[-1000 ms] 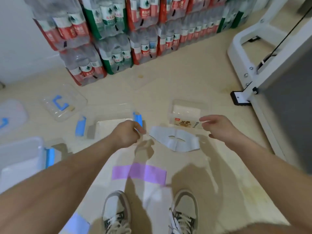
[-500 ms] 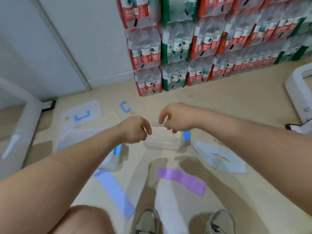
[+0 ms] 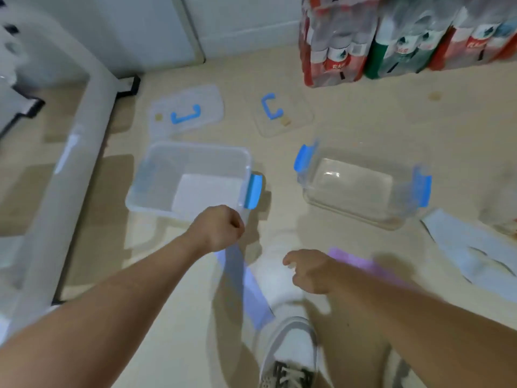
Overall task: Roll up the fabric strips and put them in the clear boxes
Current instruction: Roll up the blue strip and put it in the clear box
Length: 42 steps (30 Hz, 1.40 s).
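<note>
blue fabric strip (image 3: 247, 287) trailing down to the floor (image 3: 377, 127) from the fisted left hand (image 3: 221, 229); bring over the loose, empty right hand (image 3: 309, 271), roll tight with edges level, then drop into the near clear box (image 3: 195, 147)

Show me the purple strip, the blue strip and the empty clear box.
Purple strip (image 3: 366, 268): head view, its blurred middle.
Blue strip (image 3: 251, 292): head view, halfway along it.
Empty clear box (image 3: 355, 183): head view, its bare bottom.
</note>
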{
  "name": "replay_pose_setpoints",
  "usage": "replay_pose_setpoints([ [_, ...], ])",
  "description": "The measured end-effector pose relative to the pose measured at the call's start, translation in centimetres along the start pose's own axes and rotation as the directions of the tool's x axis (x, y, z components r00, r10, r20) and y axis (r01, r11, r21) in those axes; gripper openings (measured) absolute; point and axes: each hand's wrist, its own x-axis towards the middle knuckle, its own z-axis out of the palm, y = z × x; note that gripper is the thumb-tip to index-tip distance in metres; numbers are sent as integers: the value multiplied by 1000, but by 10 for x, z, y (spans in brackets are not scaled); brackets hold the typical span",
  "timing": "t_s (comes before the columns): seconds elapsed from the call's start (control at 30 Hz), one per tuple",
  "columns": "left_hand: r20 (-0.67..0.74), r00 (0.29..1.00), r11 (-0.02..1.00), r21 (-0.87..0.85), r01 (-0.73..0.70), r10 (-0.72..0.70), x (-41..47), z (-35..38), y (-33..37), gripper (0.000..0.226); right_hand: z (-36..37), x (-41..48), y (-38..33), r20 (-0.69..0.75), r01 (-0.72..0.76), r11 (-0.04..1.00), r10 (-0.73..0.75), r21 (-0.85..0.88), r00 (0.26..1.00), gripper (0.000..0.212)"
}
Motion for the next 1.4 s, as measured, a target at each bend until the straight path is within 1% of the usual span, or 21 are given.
replay_pose_setpoints([
  [0.07, -84, 995, 976, -214, 32, -51, -14, 13, -13, 19, 22, 7, -7, -65, 19, 994, -12, 112, 998, 56],
  [0.17, -85, 991, 967, -241, 79, -102, -39, 49, -43, 17, 52, 10, -26, -113, 90, 970, -65, 226, 991, 67],
  [0.27, 84, 982, 927, -325, 188, -170, -44, 90, -71, 13, 74, 27, -40, -78, 48, 915, -18, 400, 997, 73],
  [0.3, 130, 970, 901, -361, 240, -206, -42, 103, -75, 16, 81, 35, -43, -71, 30, 887, 3, 460, 997, 74],
  [0.33, 132, 961, 880, -386, 276, -243, -40, 113, -76, 27, 89, 42, -44, -63, 6, 862, 31, 507, 998, 75],
  [0.4, -16, 943, 842, -455, 288, -332, -27, 126, -76, 56, 97, 56, -44, -59, -19, 817, 65, 577, 996, 76],
  [0.47, -197, 886, 802, -538, 261, -420, -7, 120, -79, 72, 101, 68, -43, -66, -27, 782, 87, 623, 994, 76],
  [0.53, -239, 826, 720, -644, 259, -511, 24, 103, -89, 78, 96, 76, -41, -71, -26, 759, 95, 651, 993, 75],
  [0.6, -214, 799, 695, -645, 317, -562, 49, 88, -98, 66, 89, 79, -41, -68, -16, 778, 76, 628, 995, 75],
  [0.7, -261, 823, 802, -494, 336, -505, 58, 81, -98, 24, 85, 78, -43, -49, -16, 839, 51, 544, 997, 74],
  [0.8, -228, 868, 846, -428, 318, -441, 44, 80, -90, 19, 78, 83, -48, -76, 23, 864, 18, 502, 997, 80],
  [0.87, -201, 902, 851, -457, 258, -381, 28, 72, -85, 11, 62, 84, -55, -131, 80, 850, -13, 521, 991, 83],
  [0.93, -186, 942, 839, -524, 146, -280, 7, 55, -79, 10, 39, 73, -74, -184, 156, 846, -69, 510, 980, 76],
  [0.97, -174, 960, 821, -565, 85, -219, -5, 42, -75, 13, 27, 62, -84, -208, 213, 833, -120, 511, 971, 68],
  [1.03, -170, 979, 763, -645, -25, -112, -30, 15, -67, 12, 4, 36, -104, -256, 326, 834, -231, 446, 939, 39],
  [1.07, -194, 978, 738, -671, -76, -76, -42, 0, -62, 11, -7, 21, -114, -254, 351, 857, -269, 378, 929, 24],
  [1.17, -273, 961, 638, -747, -187, -37, -84, -48, -41, 15, -45, -30, -141, -270, 389, 886, -322, 252, 907, 23],
  [1.23, -350, 936, 586, -763, -272, -21, -113, -82, -22, 15, -71, -69, -160, -303, 420, 863, -336, 279, 892, 11],
  [1.3, -420, 907, 559, -751, -352, 7, -142, -116, -4, 19, -95, -114, -177, -326, 440, 844, -342, 305, 881, 6],
  [1.37, -478, 877, 490, -756, -435, 41, -173, -147, 16, 24, -115, -162, -194, -388, 492, 831, -376, 261, 842, 12],
  [1.4, -515, 856, 438, -760, -480, 45, -187, -161, 27, 25, -122, -186, -201, -442, 520, 833, -401, 188, 803, 25],
])
